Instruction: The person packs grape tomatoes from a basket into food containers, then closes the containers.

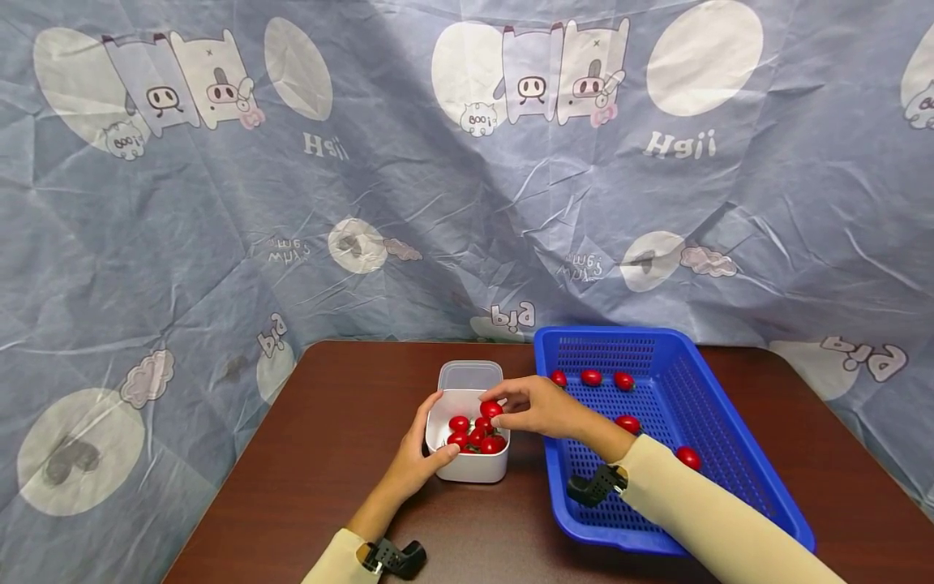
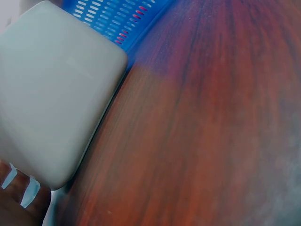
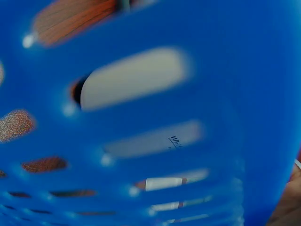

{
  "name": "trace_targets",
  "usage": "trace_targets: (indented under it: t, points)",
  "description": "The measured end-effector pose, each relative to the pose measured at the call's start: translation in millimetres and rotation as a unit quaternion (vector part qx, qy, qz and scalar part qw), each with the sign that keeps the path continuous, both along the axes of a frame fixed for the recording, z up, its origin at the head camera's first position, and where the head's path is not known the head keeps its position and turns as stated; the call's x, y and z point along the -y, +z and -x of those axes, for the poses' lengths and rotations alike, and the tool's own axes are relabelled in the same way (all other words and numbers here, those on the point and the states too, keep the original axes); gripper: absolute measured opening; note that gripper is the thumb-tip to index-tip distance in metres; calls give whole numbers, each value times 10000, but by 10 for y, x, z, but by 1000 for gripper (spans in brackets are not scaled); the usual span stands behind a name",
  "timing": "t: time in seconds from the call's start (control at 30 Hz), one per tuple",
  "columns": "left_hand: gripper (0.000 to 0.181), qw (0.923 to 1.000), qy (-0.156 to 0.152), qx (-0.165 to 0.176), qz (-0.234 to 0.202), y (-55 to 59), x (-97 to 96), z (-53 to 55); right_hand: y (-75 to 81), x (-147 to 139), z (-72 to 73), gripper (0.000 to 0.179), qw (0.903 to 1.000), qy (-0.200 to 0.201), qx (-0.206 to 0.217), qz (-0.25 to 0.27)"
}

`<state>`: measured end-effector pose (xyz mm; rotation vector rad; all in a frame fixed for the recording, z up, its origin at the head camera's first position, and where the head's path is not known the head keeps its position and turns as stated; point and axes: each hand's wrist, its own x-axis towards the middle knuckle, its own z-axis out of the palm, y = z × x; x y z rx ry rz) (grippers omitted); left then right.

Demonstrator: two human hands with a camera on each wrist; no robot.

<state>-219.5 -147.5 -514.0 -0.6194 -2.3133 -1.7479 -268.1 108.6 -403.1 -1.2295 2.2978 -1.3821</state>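
Note:
A white box (image 1: 472, 468) stands on the table with several cherry tomatoes (image 1: 477, 438) inside. My left hand (image 1: 417, 454) grips its left side, the thumb over the front rim and the fingers along the wall. In the left wrist view the box's pale wall (image 2: 61, 89) looms large, fingers (image 2: 23, 197) at its lower corner. Over the box's right part, my right hand (image 1: 540, 407) pinches a cherry tomato (image 1: 491, 409) between thumb and fingers. The right wrist view is mostly filled by the blue basket's slotted wall (image 3: 211, 84), with a bit of hand at its right edge.
The blue plastic basket (image 1: 562, 519) lies right of the box, under my right forearm, holding several cherry tomatoes (image 1: 592, 377). A translucent lid (image 1: 470, 373) is just behind the box. The brown table (image 1: 314, 454) ends at a patterned cloth backdrop (image 1: 409, 178).

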Motion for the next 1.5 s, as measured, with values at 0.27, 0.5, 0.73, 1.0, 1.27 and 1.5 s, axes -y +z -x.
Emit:
trace_targets:
  t: [0.27, 0.5, 0.73, 1.0, 1.27, 1.5]
  points:
    - [81, 10000, -2, -86, 24, -4, 6, 7, 10, -10, 6, 41, 10000, -65, 58, -35]
    - [81, 10000, 10, -24, 13, -8, -5, 3, 2, -16, -2, 41, 9998, -165, 22, -74]
    - [81, 10000, -28, -2, -5, -9, -2, 1, -24, -8, -5, 40, 9998, -174, -82, -2]
    - [80, 9997, -184, -71, -155, 145, -27, -84, -39, 13, 2, 38, 9991, -206, -305, -216]
    - [80, 9997, -141, -141, -132, 176, -32, -91, -25, 0, 2, 38, 9983, -178, -499, -222]
    - [81, 9997, -71, -226, 5, -24, 3, 16, -36, 1, -4, 39, 9981, -137, -544, -239]
